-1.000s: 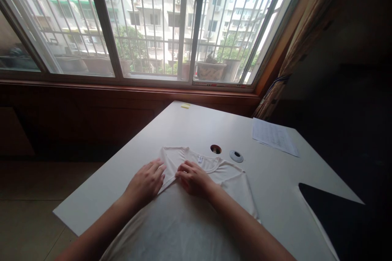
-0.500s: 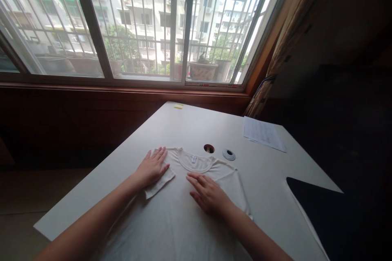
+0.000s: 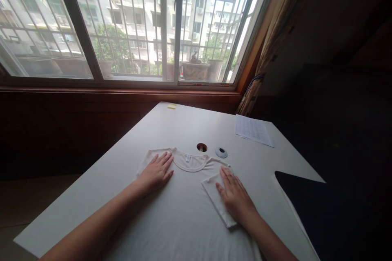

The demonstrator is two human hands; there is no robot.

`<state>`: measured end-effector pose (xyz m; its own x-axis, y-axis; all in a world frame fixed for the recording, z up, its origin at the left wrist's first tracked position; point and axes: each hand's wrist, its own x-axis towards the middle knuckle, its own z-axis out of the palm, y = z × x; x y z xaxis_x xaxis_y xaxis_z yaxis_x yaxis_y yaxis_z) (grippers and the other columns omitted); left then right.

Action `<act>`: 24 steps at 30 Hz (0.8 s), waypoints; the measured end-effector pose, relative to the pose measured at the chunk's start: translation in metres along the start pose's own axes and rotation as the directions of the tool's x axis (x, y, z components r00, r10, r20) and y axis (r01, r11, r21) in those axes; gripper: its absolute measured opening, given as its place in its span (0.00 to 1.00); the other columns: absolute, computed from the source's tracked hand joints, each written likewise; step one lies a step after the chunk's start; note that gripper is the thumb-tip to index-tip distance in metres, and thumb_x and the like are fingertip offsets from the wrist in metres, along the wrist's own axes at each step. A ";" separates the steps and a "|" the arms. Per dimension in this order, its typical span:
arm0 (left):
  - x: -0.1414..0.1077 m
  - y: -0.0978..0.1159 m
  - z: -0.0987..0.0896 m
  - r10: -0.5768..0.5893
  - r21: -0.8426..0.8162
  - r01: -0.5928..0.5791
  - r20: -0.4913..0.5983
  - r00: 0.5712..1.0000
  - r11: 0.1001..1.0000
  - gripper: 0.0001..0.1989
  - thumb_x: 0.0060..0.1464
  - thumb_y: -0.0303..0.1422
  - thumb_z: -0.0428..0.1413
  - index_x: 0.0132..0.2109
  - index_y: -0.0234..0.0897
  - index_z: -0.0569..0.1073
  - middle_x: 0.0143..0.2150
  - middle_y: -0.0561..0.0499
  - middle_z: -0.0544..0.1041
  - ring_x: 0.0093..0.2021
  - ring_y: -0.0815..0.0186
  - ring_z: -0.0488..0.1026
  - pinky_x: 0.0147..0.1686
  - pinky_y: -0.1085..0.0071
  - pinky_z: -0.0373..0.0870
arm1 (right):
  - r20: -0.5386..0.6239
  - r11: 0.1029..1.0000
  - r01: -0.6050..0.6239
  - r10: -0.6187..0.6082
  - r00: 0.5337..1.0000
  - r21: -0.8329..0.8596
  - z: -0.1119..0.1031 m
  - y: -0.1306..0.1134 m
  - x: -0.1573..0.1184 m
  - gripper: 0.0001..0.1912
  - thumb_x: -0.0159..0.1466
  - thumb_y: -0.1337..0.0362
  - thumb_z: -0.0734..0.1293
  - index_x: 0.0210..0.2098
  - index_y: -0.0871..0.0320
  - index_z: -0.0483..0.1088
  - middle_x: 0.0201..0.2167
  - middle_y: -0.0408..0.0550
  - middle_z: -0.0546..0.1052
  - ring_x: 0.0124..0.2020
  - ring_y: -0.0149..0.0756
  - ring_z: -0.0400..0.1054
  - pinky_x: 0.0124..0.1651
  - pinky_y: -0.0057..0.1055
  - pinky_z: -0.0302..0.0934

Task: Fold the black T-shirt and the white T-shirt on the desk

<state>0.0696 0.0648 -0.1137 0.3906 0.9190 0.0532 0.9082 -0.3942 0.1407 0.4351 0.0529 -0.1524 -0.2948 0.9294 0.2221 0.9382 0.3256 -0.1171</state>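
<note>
A white T-shirt (image 3: 177, 212) lies spread on the white table, its round neckline and small label toward the window. My left hand (image 3: 157, 171) rests flat on the shirt's left shoulder, fingers spread beside the collar. On the other side, the right sleeve (image 3: 214, 191) is folded inward over the shirt's body. My right hand (image 3: 235, 195) lies on that folded sleeve with its fingers stretched out. Neither hand grips the cloth. My left hand and forearm hide part of the left sleeve, and the shirt's lower end runs out of view.
Beyond the collar are a round cable hole (image 3: 202, 147) in the white table (image 3: 183, 126) and its loose grey cover (image 3: 221, 152). Printed papers (image 3: 254, 130) lie at the far right, a yellow slip (image 3: 172, 106) at the far edge. A dark, pale-edged object (image 3: 303, 200) stands at the right.
My right hand has moved right, and the right sleeve is now folded inward beneath it. My left hand has shifted toward the collar; the folded left sleeve flap no longer shows. The view has shifted slightly.
</note>
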 end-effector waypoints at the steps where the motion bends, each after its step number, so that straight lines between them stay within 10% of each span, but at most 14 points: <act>1: 0.002 0.000 0.000 -0.007 -0.002 0.007 0.005 1.000 1.000 0.32 0.71 0.48 0.39 0.74 0.35 0.53 0.76 0.43 0.48 0.76 0.54 0.44 0.72 0.50 0.41 | 0.027 1.000 -0.008 0.008 1.000 -0.010 -0.002 0.001 0.002 0.36 0.73 0.48 0.50 0.72 0.64 0.53 0.74 0.54 0.53 0.73 0.46 0.47 0.73 0.49 0.46; 24: 0.067 0.010 0.008 0.007 -0.003 -0.007 -0.019 1.000 1.000 0.32 0.71 0.47 0.40 0.74 0.37 0.53 0.76 0.45 0.50 0.76 0.55 0.43 0.72 0.50 0.40 | 0.095 0.997 -0.063 0.066 0.993 -0.036 -0.011 0.056 0.040 0.35 0.74 0.47 0.49 0.74 0.58 0.47 0.75 0.50 0.48 0.75 0.43 0.39 0.74 0.52 0.39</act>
<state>0.1063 0.1225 -0.1163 0.3944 0.9161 0.0729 0.9048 -0.4009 0.1434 0.4780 0.1067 -0.1400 -0.2483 0.9612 0.1205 0.9608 0.2602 -0.0958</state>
